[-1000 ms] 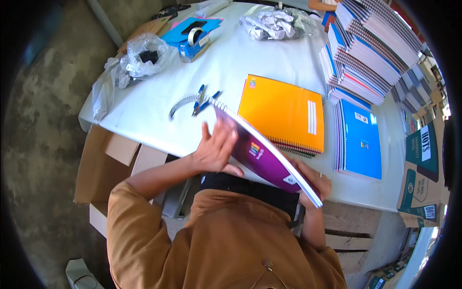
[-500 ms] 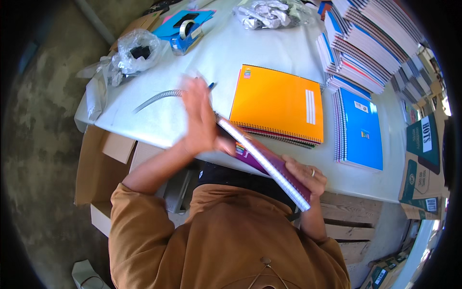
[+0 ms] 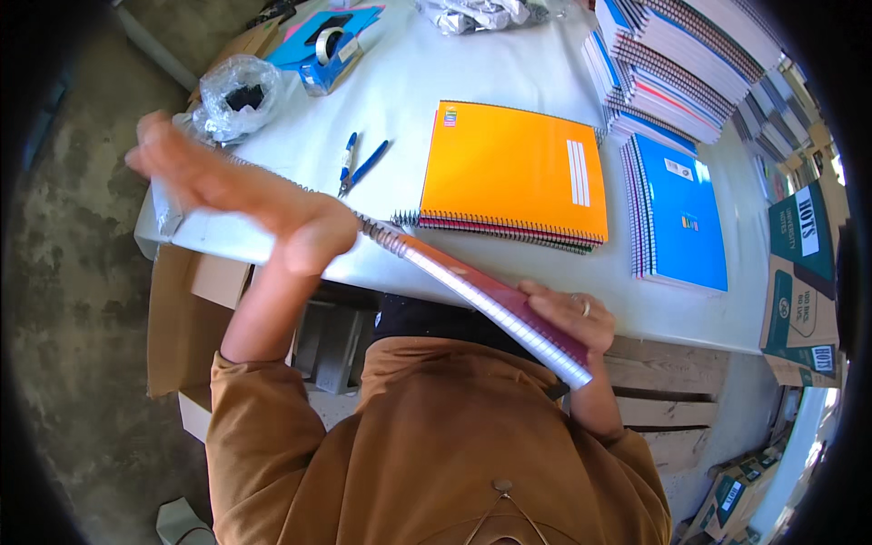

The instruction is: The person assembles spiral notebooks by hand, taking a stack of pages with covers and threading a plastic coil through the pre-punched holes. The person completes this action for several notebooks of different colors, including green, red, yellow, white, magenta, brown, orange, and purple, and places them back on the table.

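Note:
My right hand (image 3: 568, 316) grips the near end of a purple-red notebook (image 3: 490, 304), held edge-on over the table's front edge. A metal spiral wire (image 3: 377, 232) sticks out of the notebook's spine, up and to the left. My left hand (image 3: 245, 195) is blurred, its fingers stretched flat to the left, with the palm lying against that wire. Whether the fingers pinch the wire is not visible.
On the white table (image 3: 409, 82) lie a pile of notebooks with an orange one (image 3: 513, 168) on top, a blue-topped pile (image 3: 681, 213), two blue pens (image 3: 359, 163), a tape dispenser (image 3: 327, 45) and a plastic bag (image 3: 238, 91). Fanned notebook stacks (image 3: 672, 54) fill the far right. Cardboard boxes (image 3: 804, 291) stand at the right.
My left hand has left the notebook's cover and swept out to the left along the wire. The notebook has tipped from showing its cover to edge-on.

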{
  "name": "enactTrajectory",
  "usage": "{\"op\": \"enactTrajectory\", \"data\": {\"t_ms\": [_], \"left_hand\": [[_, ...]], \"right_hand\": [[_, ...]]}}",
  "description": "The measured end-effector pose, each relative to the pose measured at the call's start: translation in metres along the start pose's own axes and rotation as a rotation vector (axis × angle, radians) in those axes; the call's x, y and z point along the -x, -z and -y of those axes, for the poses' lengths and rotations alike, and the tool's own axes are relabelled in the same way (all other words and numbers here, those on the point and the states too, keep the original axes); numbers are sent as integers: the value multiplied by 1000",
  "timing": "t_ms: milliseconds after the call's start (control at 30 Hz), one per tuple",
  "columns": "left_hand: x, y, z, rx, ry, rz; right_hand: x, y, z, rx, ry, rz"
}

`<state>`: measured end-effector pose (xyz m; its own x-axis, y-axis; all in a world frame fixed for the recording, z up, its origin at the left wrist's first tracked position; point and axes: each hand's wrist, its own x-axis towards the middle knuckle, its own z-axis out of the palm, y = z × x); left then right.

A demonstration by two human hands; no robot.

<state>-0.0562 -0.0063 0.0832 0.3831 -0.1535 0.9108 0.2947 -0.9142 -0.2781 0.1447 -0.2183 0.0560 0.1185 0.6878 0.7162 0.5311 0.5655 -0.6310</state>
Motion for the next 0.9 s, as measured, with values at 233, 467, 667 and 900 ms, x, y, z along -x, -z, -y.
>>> {"op": "enactTrajectory", "data": {"t_ms": [233, 467, 667, 900], "left_hand": [[20, -20, -37, 406, 12, 82], [4, -14, -54, 115, -82, 26], [4, -25, -74, 284, 33, 132], [-15, -25, -58, 892, 285, 794]], "right_hand": [[-6, 3, 0, 31, 32, -43], [-5, 5, -7, 75, 129, -63], [-5, 3, -8, 81, 102, -78], [-7, 0, 2, 90, 101, -1]]}}
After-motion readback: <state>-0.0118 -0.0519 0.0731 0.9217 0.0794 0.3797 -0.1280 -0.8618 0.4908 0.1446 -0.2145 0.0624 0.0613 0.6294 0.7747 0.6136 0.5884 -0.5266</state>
